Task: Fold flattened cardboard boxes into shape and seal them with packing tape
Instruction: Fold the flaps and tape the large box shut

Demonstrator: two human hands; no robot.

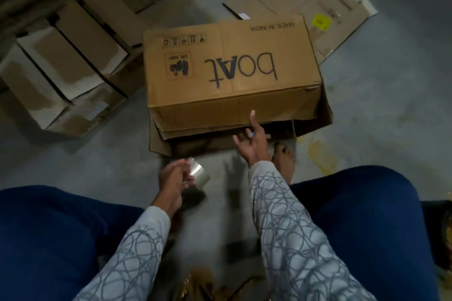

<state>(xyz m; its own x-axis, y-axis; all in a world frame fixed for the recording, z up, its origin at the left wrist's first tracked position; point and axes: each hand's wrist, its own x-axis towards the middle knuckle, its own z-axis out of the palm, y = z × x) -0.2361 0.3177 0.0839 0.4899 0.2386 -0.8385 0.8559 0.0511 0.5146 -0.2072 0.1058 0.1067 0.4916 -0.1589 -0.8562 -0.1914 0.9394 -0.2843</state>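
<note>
Left grip (pixel 175 178) curls round the tape roll (pixel 200 173), right grip (pixel 252 140) hovers spread-fingered, holding nothing, by the box (pixel 232 68), shaped but its near flaps seemingly untaped.

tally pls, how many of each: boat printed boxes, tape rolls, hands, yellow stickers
boAt-printed box: 1
tape roll: 1
hands: 2 (left hand, right hand)
yellow sticker: 1
total: 5
</note>
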